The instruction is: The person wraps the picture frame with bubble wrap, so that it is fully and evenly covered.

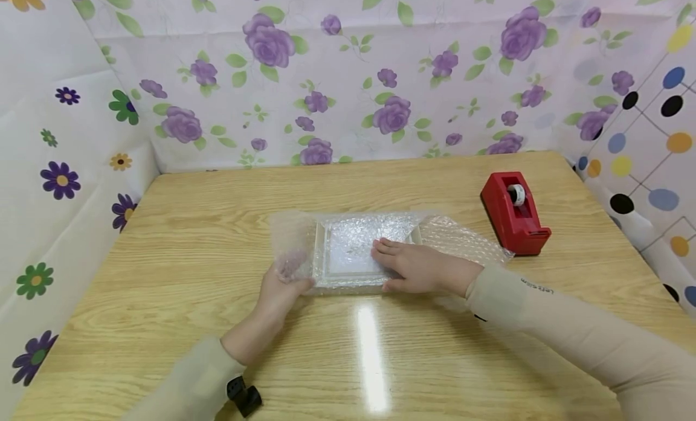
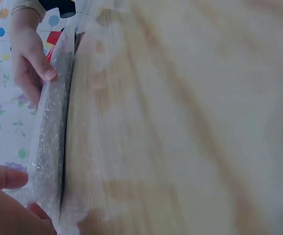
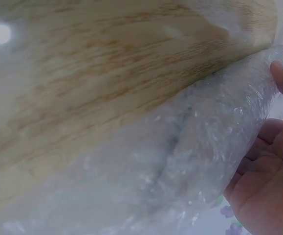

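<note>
Nearest, the left hand (image 1: 280, 297) pinches the clear, bumpy plastic wrap (image 1: 462, 240) by the near left corner of the flat, whitish, box-shaped frame (image 1: 348, 252). The right hand (image 1: 418, 267) presses on top, fingers nearly straight, gripping nothing. The frame lies mid-table, under the wrap. It looks like wrapping time; next seems to need folding the loose sides in. Far right sits a red tape holder (image 1: 513, 218).
</note>
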`<state>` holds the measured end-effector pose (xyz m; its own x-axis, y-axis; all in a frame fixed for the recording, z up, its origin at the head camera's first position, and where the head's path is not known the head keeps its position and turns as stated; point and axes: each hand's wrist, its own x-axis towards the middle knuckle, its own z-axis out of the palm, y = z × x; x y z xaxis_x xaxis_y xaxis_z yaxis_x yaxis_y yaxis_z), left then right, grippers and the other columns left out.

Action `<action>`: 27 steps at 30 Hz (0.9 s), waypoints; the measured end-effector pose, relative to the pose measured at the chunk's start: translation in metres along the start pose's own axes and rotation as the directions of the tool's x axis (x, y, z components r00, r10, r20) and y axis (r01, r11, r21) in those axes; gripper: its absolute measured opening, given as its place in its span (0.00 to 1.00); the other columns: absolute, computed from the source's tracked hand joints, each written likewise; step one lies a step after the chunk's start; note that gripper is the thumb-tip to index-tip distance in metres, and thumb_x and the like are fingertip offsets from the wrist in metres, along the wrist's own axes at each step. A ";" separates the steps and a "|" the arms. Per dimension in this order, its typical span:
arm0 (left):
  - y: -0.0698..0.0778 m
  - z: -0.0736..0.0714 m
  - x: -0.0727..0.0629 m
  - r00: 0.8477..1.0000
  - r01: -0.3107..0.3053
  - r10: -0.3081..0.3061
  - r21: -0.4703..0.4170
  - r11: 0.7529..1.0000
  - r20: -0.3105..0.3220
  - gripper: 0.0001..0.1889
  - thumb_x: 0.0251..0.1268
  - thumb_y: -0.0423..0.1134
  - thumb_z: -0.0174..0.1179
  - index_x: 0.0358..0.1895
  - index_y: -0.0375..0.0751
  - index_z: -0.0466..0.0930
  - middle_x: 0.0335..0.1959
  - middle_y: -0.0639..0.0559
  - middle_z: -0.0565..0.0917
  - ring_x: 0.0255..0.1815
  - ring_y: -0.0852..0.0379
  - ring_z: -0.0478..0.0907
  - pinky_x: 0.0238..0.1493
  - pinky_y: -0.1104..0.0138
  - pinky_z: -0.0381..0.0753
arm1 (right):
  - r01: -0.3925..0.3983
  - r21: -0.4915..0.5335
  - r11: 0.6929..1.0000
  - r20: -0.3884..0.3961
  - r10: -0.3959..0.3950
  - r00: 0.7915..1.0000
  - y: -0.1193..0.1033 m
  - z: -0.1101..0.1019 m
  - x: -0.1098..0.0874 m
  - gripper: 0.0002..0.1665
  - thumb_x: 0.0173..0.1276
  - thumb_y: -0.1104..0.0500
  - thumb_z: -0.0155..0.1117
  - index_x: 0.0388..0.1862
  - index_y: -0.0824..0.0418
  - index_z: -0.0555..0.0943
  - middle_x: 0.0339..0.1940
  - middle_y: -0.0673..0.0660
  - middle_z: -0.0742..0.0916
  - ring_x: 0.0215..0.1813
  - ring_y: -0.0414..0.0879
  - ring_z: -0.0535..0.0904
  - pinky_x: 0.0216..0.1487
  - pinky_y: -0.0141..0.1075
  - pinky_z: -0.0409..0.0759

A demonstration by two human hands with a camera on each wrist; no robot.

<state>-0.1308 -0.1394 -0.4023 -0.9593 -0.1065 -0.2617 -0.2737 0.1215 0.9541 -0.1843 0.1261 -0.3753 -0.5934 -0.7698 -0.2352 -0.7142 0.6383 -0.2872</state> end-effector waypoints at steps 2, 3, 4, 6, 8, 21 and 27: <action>0.000 -0.001 0.002 1.000 -0.016 0.015 0.029 0.999 0.018 0.34 0.52 0.21 0.59 0.66 0.34 0.64 0.66 0.35 0.68 0.34 0.60 0.77 0.32 0.71 0.83 | 0.001 0.002 1.000 0.000 -0.001 1.000 0.000 0.000 0.000 0.43 0.71 0.45 0.55 0.73 0.69 0.56 0.75 0.66 0.57 0.77 0.58 0.50 0.74 0.50 0.55; 0.000 -0.001 0.003 1.000 -0.017 0.016 0.043 0.999 0.027 0.34 0.52 0.21 0.59 0.67 0.35 0.63 0.66 0.35 0.68 0.36 0.57 0.78 0.33 0.70 0.83 | 0.004 0.000 1.000 -0.002 -0.004 1.000 0.000 0.001 0.000 0.43 0.70 0.45 0.55 0.73 0.70 0.56 0.75 0.66 0.58 0.77 0.58 0.50 0.74 0.50 0.56; 0.000 -0.002 0.004 0.999 -0.023 0.021 0.060 0.998 0.037 0.35 0.53 0.21 0.59 0.68 0.34 0.62 0.67 0.35 0.67 0.41 0.54 0.78 0.37 0.68 0.83 | 0.006 -0.003 1.000 -0.005 -0.006 1.000 0.000 0.001 0.000 0.43 0.70 0.45 0.55 0.73 0.70 0.56 0.75 0.67 0.58 0.76 0.59 0.50 0.74 0.50 0.56; 0.001 -0.002 0.005 0.997 -0.029 0.023 0.100 0.995 0.068 0.36 0.55 0.22 0.59 0.70 0.35 0.60 0.68 0.35 0.65 0.50 0.46 0.77 0.45 0.63 0.83 | 0.007 -0.006 1.000 -0.006 -0.007 1.000 0.000 0.001 0.000 0.43 0.70 0.45 0.55 0.73 0.70 0.57 0.75 0.67 0.58 0.76 0.59 0.51 0.74 0.50 0.56; 0.001 -0.003 0.007 0.994 -0.047 0.031 0.149 0.988 0.109 0.36 0.57 0.23 0.57 0.71 0.36 0.57 0.70 0.36 0.63 0.60 0.40 0.72 0.56 0.56 0.78 | 0.005 -0.008 1.000 -0.006 -0.005 1.000 -0.001 0.001 0.000 0.43 0.70 0.45 0.55 0.73 0.70 0.57 0.75 0.67 0.58 0.76 0.59 0.51 0.74 0.50 0.55; 0.003 0.001 0.008 0.811 -0.583 0.449 0.464 0.666 0.375 0.35 0.47 0.15 0.52 0.66 0.20 0.58 0.64 0.24 0.65 0.64 0.29 0.61 0.68 0.41 0.57 | -0.006 0.010 1.000 -0.012 0.007 1.000 0.003 0.003 0.001 0.44 0.69 0.42 0.55 0.73 0.67 0.56 0.76 0.63 0.57 0.77 0.56 0.50 0.74 0.50 0.56; 0.008 0.007 0.001 0.847 -0.531 0.350 0.642 0.553 0.400 0.38 0.49 0.18 0.50 0.69 0.18 0.50 0.70 0.25 0.55 0.59 0.33 0.60 0.63 0.48 0.63 | -0.004 0.014 1.000 -0.021 0.004 1.000 0.004 0.003 0.001 0.44 0.69 0.42 0.55 0.73 0.67 0.56 0.76 0.63 0.57 0.77 0.56 0.50 0.73 0.50 0.57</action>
<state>-0.1347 -0.1317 -0.3963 -0.9364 0.3466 0.0542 0.3134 0.7572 0.5731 -0.1862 0.1281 -0.3793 -0.6044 -0.7667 -0.2165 -0.7066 0.6414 -0.2988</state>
